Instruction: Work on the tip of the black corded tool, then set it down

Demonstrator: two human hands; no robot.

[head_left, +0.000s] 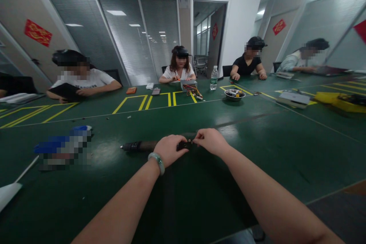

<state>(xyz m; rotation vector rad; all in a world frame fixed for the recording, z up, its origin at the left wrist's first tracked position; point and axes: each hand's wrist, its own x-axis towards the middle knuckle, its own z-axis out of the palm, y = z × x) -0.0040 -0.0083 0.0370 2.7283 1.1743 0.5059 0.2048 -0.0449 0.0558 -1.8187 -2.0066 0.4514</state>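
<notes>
In the head view, you are gripping a small dark piece [181,145] between the thumb and fingers of your left hand [169,149], and the fingertips of your right hand [211,142] are pinching together at the piece's right end; whatever is lying between them is too small to tell. You are holding the piece in front of you, over the green table [114,206], just beside a long dark tool [147,146]; your left hand is hiding whether the two are joining. Judging by its size, you are probably handling something light and stiff, its small end fittings perhaps fragile, so gripping the body by its sides is seeming safest. The piece is looking black, with a tiny pale spot showing near your right fingertips. The tool is lying slim and round, its brownish body narrowing through a black collar, its shiny tip pointing left.
</notes>
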